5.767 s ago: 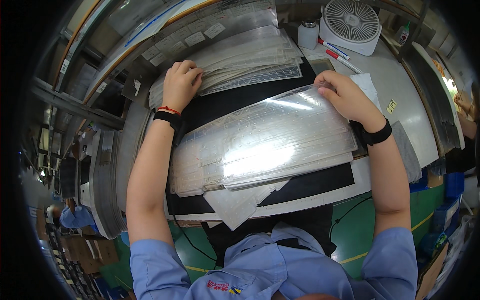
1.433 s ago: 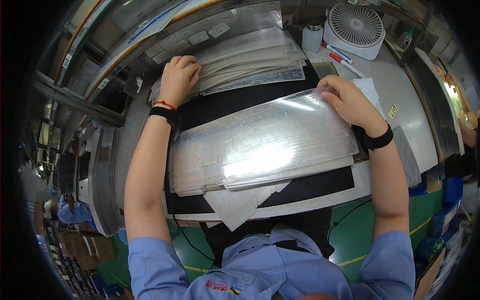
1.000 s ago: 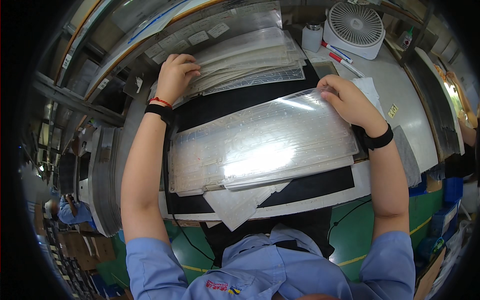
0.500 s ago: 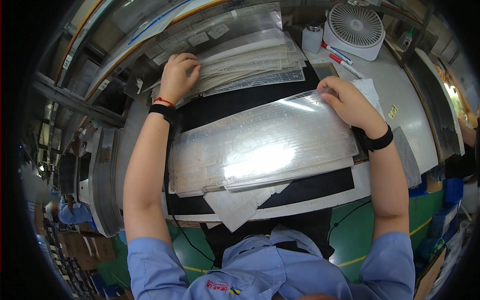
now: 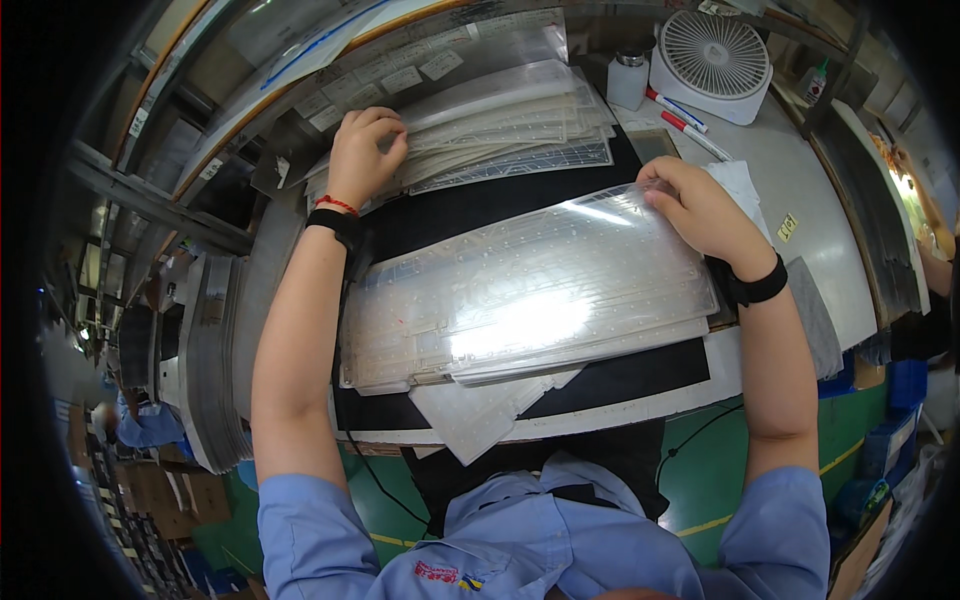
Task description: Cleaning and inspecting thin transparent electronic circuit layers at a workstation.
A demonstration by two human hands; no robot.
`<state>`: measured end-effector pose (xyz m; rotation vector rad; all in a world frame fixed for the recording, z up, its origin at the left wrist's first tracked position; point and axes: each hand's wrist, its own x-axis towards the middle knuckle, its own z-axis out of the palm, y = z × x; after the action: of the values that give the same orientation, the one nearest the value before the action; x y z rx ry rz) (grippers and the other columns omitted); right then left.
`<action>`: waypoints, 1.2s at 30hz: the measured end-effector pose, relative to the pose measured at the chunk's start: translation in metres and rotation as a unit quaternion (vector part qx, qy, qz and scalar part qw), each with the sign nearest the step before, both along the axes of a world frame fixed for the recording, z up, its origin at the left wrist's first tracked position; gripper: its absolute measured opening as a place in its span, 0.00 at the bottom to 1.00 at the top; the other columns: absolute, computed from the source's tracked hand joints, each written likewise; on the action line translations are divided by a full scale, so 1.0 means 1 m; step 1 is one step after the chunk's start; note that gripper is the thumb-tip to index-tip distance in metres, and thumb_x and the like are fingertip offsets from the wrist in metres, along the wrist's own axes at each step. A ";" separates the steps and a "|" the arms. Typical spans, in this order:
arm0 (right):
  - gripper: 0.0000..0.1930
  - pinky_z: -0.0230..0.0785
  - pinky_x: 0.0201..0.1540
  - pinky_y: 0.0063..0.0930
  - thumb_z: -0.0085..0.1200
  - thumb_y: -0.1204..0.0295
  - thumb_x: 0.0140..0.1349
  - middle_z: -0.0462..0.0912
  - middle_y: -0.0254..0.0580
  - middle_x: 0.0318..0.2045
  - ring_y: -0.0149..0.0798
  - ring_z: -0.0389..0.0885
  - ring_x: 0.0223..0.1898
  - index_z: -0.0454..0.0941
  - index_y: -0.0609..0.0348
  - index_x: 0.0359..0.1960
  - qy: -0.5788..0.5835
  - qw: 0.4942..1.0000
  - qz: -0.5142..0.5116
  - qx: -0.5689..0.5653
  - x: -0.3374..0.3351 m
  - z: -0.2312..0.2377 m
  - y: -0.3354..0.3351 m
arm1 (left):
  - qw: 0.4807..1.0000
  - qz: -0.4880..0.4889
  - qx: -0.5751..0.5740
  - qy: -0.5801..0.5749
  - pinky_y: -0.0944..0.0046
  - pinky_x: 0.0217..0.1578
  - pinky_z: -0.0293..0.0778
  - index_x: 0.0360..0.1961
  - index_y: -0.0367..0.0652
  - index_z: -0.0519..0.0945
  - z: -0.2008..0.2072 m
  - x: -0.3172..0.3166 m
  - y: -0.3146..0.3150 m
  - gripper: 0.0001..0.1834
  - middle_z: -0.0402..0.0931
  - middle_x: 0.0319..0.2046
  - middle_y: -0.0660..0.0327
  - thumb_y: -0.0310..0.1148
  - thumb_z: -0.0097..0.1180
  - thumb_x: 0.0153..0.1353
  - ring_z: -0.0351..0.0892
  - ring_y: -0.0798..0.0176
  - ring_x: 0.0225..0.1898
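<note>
At the far left edge of the grey work surface (image 5: 800, 180), a tall pack of thin grey sheets (image 5: 205, 360) stands on edge. The left hand (image 5: 362, 155) lies palm down with fingers curled on the left end of a fanned stack of translucent plastic membrane sheets (image 5: 500, 125) at the back of the surface; whether it pinches a sheet cannot be told. Nearer the person, on a black mat (image 5: 480, 205), lies a second pile of clear, dotted plastic membrane sheets (image 5: 520, 295), glossy with glare, with loose white pieces (image 5: 480, 415) sticking out under its front edge. The right hand (image 5: 700, 205) rests on this pile's far right corner, fingertips bent down onto the top sheet's edge. Further right sit a white cloth (image 5: 738, 180), two red-capped markers (image 5: 680, 115), a small white bottle (image 5: 628, 78) and a round white desk fan (image 5: 712, 55).
</note>
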<state>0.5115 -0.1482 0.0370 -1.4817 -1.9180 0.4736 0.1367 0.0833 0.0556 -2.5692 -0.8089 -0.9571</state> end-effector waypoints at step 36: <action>0.08 0.70 0.48 0.36 0.52 0.76 0.64 0.80 0.52 0.39 0.49 0.79 0.42 0.75 0.67 0.43 0.002 1.000 0.004 0.001 0.000 0.001 0.000 | 1.000 0.027 0.006 0.004 0.54 0.48 0.72 0.31 0.45 0.85 -0.001 0.005 -0.001 0.04 0.82 0.39 0.65 0.31 0.64 0.54 0.77 0.53 0.46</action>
<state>0.5116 -0.1485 0.0378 -1.4717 -1.9213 0.4773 0.1412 0.0824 0.0542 -2.5260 -0.8621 -0.9328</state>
